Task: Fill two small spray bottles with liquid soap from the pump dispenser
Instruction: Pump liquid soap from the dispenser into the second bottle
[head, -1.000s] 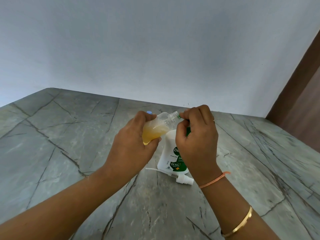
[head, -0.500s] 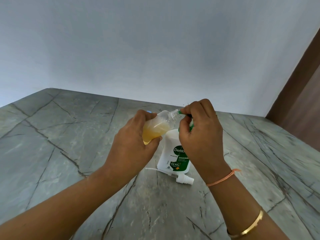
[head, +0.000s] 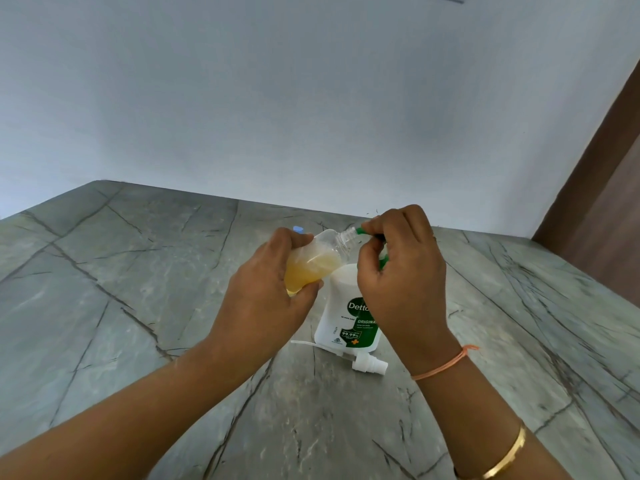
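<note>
Amber soap fills the lower part of the clear spray bottle (head: 322,258), which is held off the worktop (head: 138,289) and tilted, base down to the left and open neck up to the right. The left hand (head: 266,299) wraps its body: the fingers (head: 287,239) curl over the top and the thumb presses in from below, so the grip is closed round the bottle. The left forearm comes in from the lower left, with the wrist roughly straight.

The bottle's neck meets the green spout tip of the pump head (head: 360,231). The right hand (head: 401,271) is bunched over that pump head with its fingers (head: 391,223) curled tightly on it and its knuckles up, hiding most of it. The right wrist bends downward, and the forearm rises from the lower right. It wears an orange thread (head: 446,363) at the wrist and a gold bangle (head: 505,459) further down.

Under the right hand the white pump dispenser (head: 341,317) with its green label stands on the grey veined stone worktop. Just in front of it lies a white spray cap (head: 369,363), on its side, its thin tube pointing left. A small blue piece (head: 298,229) shows behind the left hand; what it is cannot be told. A pale wall (head: 311,98) rises behind the worktop.
</note>
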The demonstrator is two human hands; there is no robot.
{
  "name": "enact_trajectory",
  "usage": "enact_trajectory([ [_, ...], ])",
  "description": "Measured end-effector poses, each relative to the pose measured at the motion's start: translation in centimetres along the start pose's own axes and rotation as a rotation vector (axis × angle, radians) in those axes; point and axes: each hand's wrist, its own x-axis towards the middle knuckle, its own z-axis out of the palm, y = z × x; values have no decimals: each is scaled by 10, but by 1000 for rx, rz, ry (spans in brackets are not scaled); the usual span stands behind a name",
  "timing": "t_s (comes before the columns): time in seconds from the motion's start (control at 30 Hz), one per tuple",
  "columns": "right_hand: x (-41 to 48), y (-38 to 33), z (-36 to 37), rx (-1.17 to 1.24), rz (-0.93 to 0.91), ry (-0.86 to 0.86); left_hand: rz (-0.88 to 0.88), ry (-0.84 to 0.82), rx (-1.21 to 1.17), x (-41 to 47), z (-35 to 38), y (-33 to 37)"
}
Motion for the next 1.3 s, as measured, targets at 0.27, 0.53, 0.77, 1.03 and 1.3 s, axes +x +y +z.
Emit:
enact_trajectory([
  [0.27,1,2,3,8,9,15,29,16,0,2,-2,2],
  [0.53,-8,0,10,13,-5,57,19,7,0,1,-1,-2],
  [0.77,1,0,-1,-14,7,-8,11,11,-8,1,-1,2],
  [1.03,-5,1,6,-12,-6,58,23,18,5,2,-2,2],
  [1.3,-6,-1,6,-21,15,20,13,5,4,0,-1,1],
])
